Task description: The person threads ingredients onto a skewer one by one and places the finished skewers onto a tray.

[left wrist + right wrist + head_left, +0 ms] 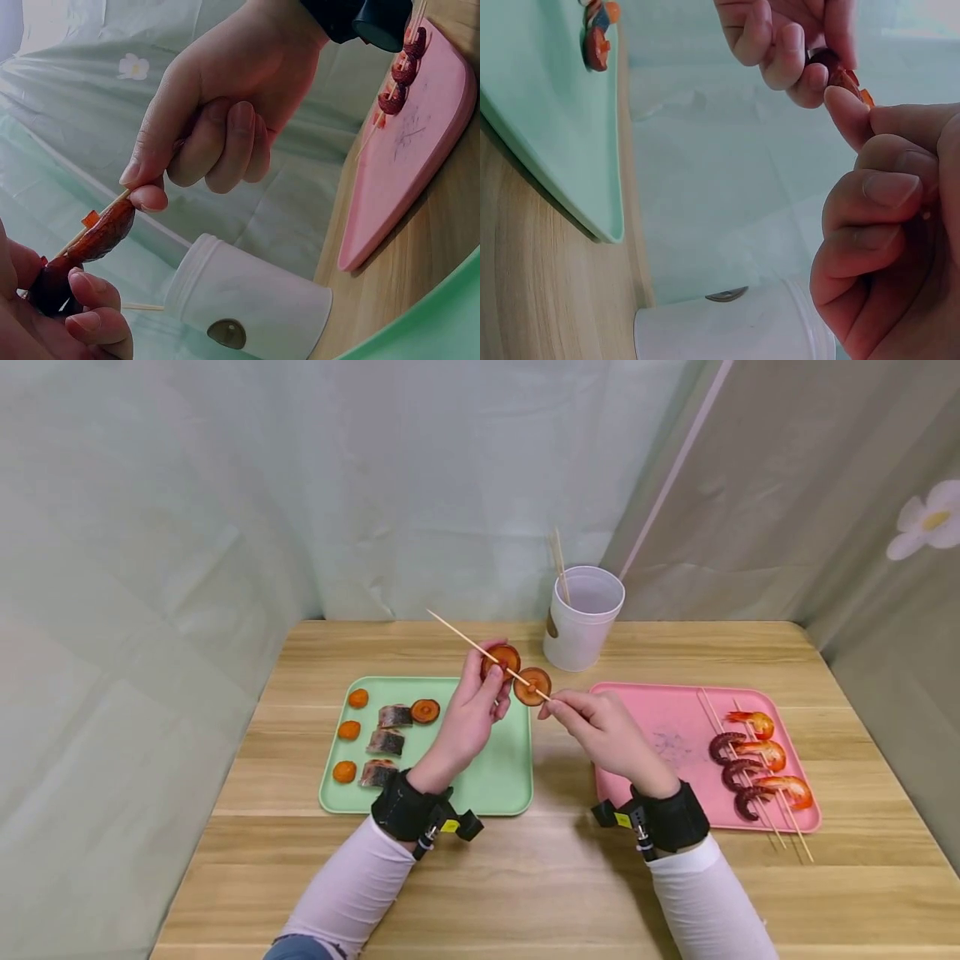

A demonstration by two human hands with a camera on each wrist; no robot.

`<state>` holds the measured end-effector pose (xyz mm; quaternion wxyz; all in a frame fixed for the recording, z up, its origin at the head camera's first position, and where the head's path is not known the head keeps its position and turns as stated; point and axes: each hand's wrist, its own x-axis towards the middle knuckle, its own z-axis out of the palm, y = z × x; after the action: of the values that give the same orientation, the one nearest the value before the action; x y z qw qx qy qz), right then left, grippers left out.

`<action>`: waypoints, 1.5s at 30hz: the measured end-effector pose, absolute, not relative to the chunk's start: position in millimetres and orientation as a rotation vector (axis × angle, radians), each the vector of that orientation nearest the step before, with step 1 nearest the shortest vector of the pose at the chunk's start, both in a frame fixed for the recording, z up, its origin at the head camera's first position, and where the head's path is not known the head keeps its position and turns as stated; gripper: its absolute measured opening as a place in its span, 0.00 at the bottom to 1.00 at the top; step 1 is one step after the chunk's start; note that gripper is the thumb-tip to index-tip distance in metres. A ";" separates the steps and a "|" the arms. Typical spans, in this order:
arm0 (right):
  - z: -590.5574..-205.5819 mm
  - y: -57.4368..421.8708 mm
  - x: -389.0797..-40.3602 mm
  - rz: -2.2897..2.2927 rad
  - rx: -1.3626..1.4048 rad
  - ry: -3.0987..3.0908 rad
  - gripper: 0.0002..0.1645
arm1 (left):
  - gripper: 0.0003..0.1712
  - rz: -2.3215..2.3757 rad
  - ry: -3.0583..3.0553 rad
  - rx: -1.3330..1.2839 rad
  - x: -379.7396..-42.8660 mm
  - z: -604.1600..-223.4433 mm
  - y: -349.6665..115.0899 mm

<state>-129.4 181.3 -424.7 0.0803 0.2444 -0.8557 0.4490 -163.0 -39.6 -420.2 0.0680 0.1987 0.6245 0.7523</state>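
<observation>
Between both hands, above the table, a thin wooden skewer (pixel 457 633) slants down to the right. Two round brown mushroom caps are on it: one cap (pixel 532 687) near the right end, the other cap (pixel 510 653) in the fingers of my left hand (pixel 467 717). My right hand (pixel 611 735) pinches the skewer's right end between thumb and forefinger, its other fingers curled, as the left wrist view shows. Below my left hand lies a green tray (pixel 491 789) bearing another mushroom cap (pixel 425 711), several grey-skinned fish pieces (pixel 386 742) and several orange balls (pixel 348 730).
Right of my right hand, a pink tray (pixel 652 710) carries a skewer of shrimp (pixel 771 755) and a skewer of dark curled tentacles (pixel 738 772); their stick ends overhang the front rim. A white cup (pixel 577 639) holding wooden sticks (pixel 558 560) stands at the back, before a curtain (pixel 465 485).
</observation>
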 end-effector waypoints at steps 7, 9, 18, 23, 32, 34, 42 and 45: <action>-424.3 182.8 -129.7 1.324 0.719 -2.561 0.12 | 0.25 2.260 1.886 0.601 -164.0 -420.8 -39.5; -423.8 183.3 -129.6 1.316 0.712 -2.561 0.12 | 0.26 2.265 1.874 0.589 -164.4 -420.8 -39.8; -422.1 185.1 -129.7 1.316 0.671 -2.538 0.13 | 0.31 2.254 1.841 0.577 -166.0 -421.7 -42.3; -420.6 185.5 -129.1 1.318 0.642 -2.551 0.13 | 0.31 2.263 1.809 0.556 -166.3 -421.2 -42.9; -420.6 187.5 -129.7 1.311 0.583 -2.568 0.13 | 0.31 2.269 1.797 0.508 -166.3 -420.9 -44.3; -420.0 188.0 -129.7 1.317 0.574 -2.569 0.13 | 0.31 2.269 1.799 0.502 -166.5 -420.9 -44.4; -420.6 191.7 -131.5 1.299 0.558 -2.553 0.13 | 0.29 2.230 1.880 0.476 -168.5 -421.1 -46.0; -420.8 193.6 -131.8 1.284 0.554 -2.533 0.13 | 0.28 2.189 1.917 0.436 -171.2 -419.4 -50.1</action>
<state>-131.8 193.6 -420.8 0.1238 0.1898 -0.8688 0.4403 -171.2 -50.1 -419.4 0.0996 0.1474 0.6482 0.7404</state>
